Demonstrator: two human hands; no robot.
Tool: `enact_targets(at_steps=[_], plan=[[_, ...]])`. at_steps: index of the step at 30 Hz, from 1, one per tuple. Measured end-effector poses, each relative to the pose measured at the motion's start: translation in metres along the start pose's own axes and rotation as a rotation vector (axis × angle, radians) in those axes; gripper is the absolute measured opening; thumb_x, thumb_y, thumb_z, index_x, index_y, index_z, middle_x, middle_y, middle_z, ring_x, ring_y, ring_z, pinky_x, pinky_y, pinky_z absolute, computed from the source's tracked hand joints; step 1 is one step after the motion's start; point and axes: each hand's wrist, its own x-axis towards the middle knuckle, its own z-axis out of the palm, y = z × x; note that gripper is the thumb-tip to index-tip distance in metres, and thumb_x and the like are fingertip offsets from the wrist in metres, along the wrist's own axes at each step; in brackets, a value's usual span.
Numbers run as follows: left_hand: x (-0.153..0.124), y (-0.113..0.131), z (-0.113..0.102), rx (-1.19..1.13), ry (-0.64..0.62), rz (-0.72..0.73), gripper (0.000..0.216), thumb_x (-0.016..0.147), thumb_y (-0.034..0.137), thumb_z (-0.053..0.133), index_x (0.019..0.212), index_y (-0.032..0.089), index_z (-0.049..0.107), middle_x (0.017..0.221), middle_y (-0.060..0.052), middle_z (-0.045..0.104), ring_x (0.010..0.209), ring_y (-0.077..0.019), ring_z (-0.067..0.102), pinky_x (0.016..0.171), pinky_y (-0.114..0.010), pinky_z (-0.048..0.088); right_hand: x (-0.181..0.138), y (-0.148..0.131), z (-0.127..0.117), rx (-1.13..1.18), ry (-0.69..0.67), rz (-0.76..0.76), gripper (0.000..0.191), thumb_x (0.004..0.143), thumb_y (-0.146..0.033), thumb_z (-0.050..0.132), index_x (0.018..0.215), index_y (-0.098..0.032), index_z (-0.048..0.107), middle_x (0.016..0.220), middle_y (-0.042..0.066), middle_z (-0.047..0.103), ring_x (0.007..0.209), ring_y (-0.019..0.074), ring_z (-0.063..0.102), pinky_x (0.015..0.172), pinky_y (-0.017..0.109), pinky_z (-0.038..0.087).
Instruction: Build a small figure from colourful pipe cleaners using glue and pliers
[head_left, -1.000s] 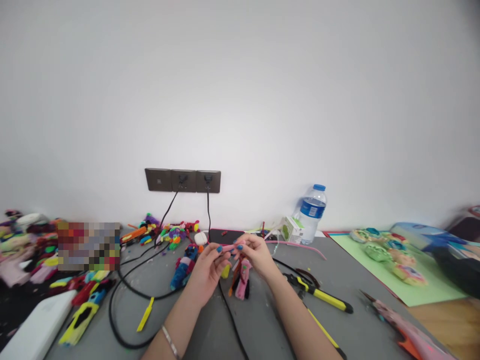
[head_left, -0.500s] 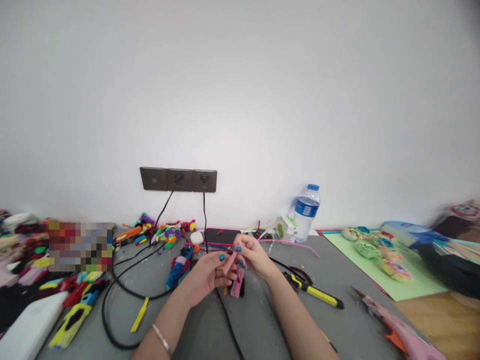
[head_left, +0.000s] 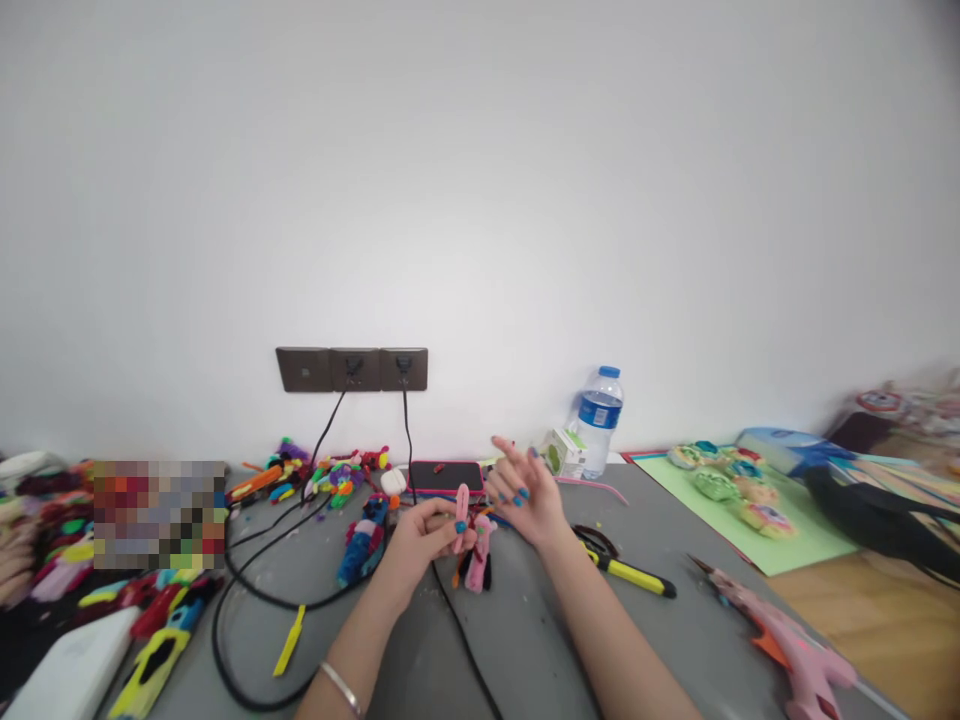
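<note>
A small pink loop of folded pipe cleaner point(head_left: 462, 503) stands up between the thumb and fingers of my left hand point(head_left: 421, 540). My right hand point(head_left: 534, 502) is apart from it, raised to the right with palm turned up, fingers spread and nothing in them. Just below and between the hands, a small pink fuzzy figure point(head_left: 477, 568) with dark and orange parts lies on the grey table point(head_left: 540, 650). To the left of my left hand is a blue fuzzy figure point(head_left: 358, 550). A phone point(head_left: 459, 478) lies behind the hands.
Black cables point(head_left: 225, 650) loop across the table from wall sockets point(head_left: 352, 369). Colourful fuzzy pieces point(head_left: 341, 478) fill the back left. On the right are a water bottle point(head_left: 600, 420), a yellow-black utility knife point(head_left: 637, 577), a pink glue gun point(head_left: 802, 650) and green paper point(head_left: 802, 550) bearing pastel flowers.
My right hand has let go of the pink pipe cleaner, moved right and spread its fingers. My left hand keeps the piece, now held upright as a loop. The view has shifted slightly.
</note>
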Motion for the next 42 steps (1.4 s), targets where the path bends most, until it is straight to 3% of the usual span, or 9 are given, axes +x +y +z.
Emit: enact_targets(at_steps=[7,11,15,18,23,28,33,36,42], plan=[[-0.001,0.0,0.004,0.017,-0.049,0.007,0.044,0.054,0.042,0.086,0.072,0.016,0.056,0.066,-0.006,0.073,0.059,-0.0148,0.067,0.066,-0.027,0.054,-0.012,-0.054,-0.011,-0.39,0.293,-0.127,0.027,0.078,-0.047,0.063,0.085,-0.021,0.061,0.052,-0.008,0.039,0.047,0.0098,0.036,0.05,0.024,0.033],[0.001,-0.004,0.003,0.036,-0.056,0.031,0.042,0.056,0.042,0.085,0.077,0.016,0.06,0.069,-0.006,0.074,0.058,-0.0141,0.066,0.066,-0.027,0.053,-0.061,-0.073,-0.036,-1.132,0.194,0.059,0.035,0.08,-0.046,0.056,0.099,-0.018,0.063,0.083,0.005,0.064,0.074,0.019,0.058,0.07,0.033,0.045],[0.003,-0.006,0.003,0.113,-0.067,0.02,0.043,0.056,0.042,0.084,0.083,0.012,0.07,0.077,-0.01,0.076,0.064,-0.0167,0.069,0.068,-0.027,0.054,-0.112,-0.072,-0.05,-1.812,0.139,0.452,0.054,0.071,-0.034,0.063,0.12,-0.014,0.058,0.121,0.017,0.059,0.11,0.0328,0.054,0.092,0.044,0.041],[0.002,-0.007,0.003,0.15,-0.085,0.003,0.042,0.056,0.044,0.083,0.082,0.012,0.074,0.079,-0.011,0.077,0.07,-0.0203,0.071,0.071,-0.03,0.055,-0.127,-0.065,-0.044,-2.095,0.173,0.578,0.063,0.068,-0.034,0.066,0.127,-0.013,0.054,0.129,0.019,0.053,0.118,0.0372,0.048,0.094,0.046,0.038],[0.002,-0.01,0.004,0.212,-0.093,-0.001,0.046,0.054,0.044,0.084,0.086,0.012,0.075,0.082,-0.012,0.077,0.075,-0.0247,0.072,0.074,-0.034,0.055,-0.126,-0.066,-0.027,-2.262,0.151,0.511,0.055,0.066,-0.036,0.069,0.112,-0.007,0.059,0.115,0.023,0.059,0.109,0.0379,0.052,0.089,0.042,0.038],[0.005,-0.012,0.003,0.221,-0.106,0.02,0.049,0.052,0.048,0.084,0.081,0.011,0.074,0.078,-0.013,0.077,0.072,-0.0257,0.072,0.075,-0.037,0.056,-0.142,-0.093,-0.023,-1.955,0.265,0.464,0.036,0.062,-0.032,0.069,0.092,-0.013,0.061,0.097,0.016,0.063,0.091,0.0313,0.057,0.074,0.035,0.04],[0.005,-0.015,0.006,0.284,-0.151,0.018,0.048,0.05,0.05,0.084,0.077,0.011,0.073,0.073,-0.012,0.076,0.065,-0.0243,0.071,0.066,-0.035,0.056,-0.169,-0.113,-0.007,-1.068,0.255,0.555,0.027,0.066,-0.043,0.06,0.08,-0.02,0.061,0.078,0.004,0.064,0.076,0.0229,0.059,0.069,0.034,0.044],[0.004,-0.018,0.007,0.328,-0.184,0.02,0.048,0.053,0.051,0.083,0.079,0.011,0.073,0.074,-0.013,0.076,0.068,-0.0258,0.072,0.061,-0.032,0.055,-0.181,-0.099,0.009,-0.382,0.144,0.6,0.037,0.067,-0.05,0.052,0.086,-0.019,0.061,0.088,0.009,0.065,0.083,0.0256,0.063,0.075,0.039,0.048],[0.0,-0.021,0.009,0.443,-0.262,0.089,0.033,0.063,0.043,0.078,0.076,0.013,0.073,0.074,-0.01,0.075,0.067,-0.0239,0.072,0.063,-0.031,0.054,-0.197,-0.044,0.019,-0.013,0.029,0.693,0.036,0.064,-0.036,0.062,0.095,-0.018,0.058,0.088,0.005,0.062,0.072,0.0182,0.062,0.076,0.039,0.049]])
